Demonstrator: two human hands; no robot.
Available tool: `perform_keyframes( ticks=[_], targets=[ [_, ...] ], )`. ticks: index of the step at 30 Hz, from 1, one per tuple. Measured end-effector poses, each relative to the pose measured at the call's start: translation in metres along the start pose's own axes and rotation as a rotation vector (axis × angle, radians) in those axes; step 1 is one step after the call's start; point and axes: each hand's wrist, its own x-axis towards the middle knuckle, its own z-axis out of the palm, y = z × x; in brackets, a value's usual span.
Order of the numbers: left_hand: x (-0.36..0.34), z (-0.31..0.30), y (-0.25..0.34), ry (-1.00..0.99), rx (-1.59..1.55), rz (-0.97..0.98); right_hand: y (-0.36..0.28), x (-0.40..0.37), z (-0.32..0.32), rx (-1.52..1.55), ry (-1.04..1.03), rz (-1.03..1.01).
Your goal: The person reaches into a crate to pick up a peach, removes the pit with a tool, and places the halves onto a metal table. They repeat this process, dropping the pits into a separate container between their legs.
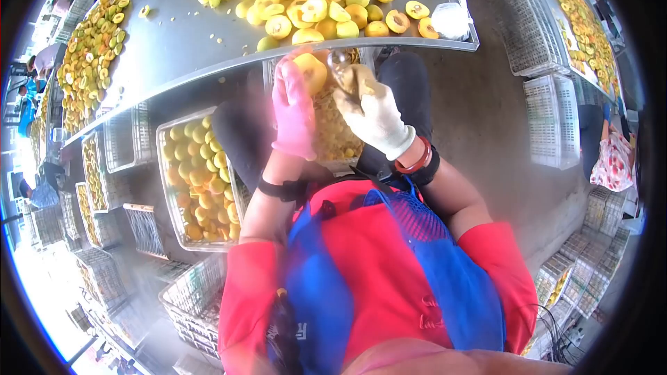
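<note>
My left hand [294, 101], in a pink glove, holds a yellow fruit [310, 73] just off the near edge of the metal table [208, 62]. Close to its right, my right hand [368, 101], in a white glove with stained fingers, grips a small metal tool [339, 59], partly hidden and blurred. On the table beyond both hands lies a heap of halved yellow fruit [299, 0]. Below the hands, between my knees, a crate [340, 125] holds wet-looking pieces that are hard to make out.
A crate of whole fruit [201, 173] stands left of my legs. An empty-looking white crate [194, 298] is behind it. White crates [552, 121] are stacked at the right. A white bundle [450, 22] lies at the table corner. Other people sit at the far left.
</note>
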Motion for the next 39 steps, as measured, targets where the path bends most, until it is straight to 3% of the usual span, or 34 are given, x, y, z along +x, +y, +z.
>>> perform_keyframes(
  ticks=[4,7,10,12,14,16,19,25,31,34,37,39],
  targets=[
    [-0.004,0.011,0.007,-0.066,-0.122,0.079,0.014,-0.012,0.010,-0.033,-0.123,-0.048],
    [-0.006,0.014,0.003,-0.043,-0.159,0.110,0.023,-0.015,0.020,0.035,-0.173,0.041],
    [-0.007,0.015,0.003,-0.023,-0.091,0.173,-0.006,-0.004,0.010,0.123,-0.167,-0.003],
    [-0.006,0.016,0.004,-0.043,-0.085,0.175,0.010,-0.001,0.022,0.239,-0.155,-0.108],
    [-0.006,0.011,0.004,-0.088,-0.139,0.117,0.014,-0.005,0.020,0.476,-0.301,0.151],
    [-0.005,0.006,0.001,-0.146,-0.131,0.143,-0.010,-0.001,-0.008,0.809,-0.596,0.786],
    [-0.005,0.002,-0.002,-0.183,-0.097,0.141,-0.012,0.002,-0.015,0.903,-0.673,0.873],
    [-0.002,-0.010,-0.017,-0.178,0.009,0.136,-0.008,0.002,-0.006,0.580,-0.679,0.747],
    [-0.006,-0.019,-0.015,-0.191,0.003,0.077,0.010,-0.006,0.000,0.899,-0.808,0.956],
    [-0.003,-0.019,-0.011,-0.233,-0.123,0.028,0.005,-0.012,0.010,0.823,-0.705,0.838],
    [-0.001,-0.026,-0.007,-0.338,-0.117,0.027,0.005,-0.003,0.000,1.062,-0.847,0.980],
    [-0.004,-0.021,0.002,-0.298,-0.139,-0.035,0.006,-0.004,-0.001,1.070,-0.817,0.995]
  ],
)
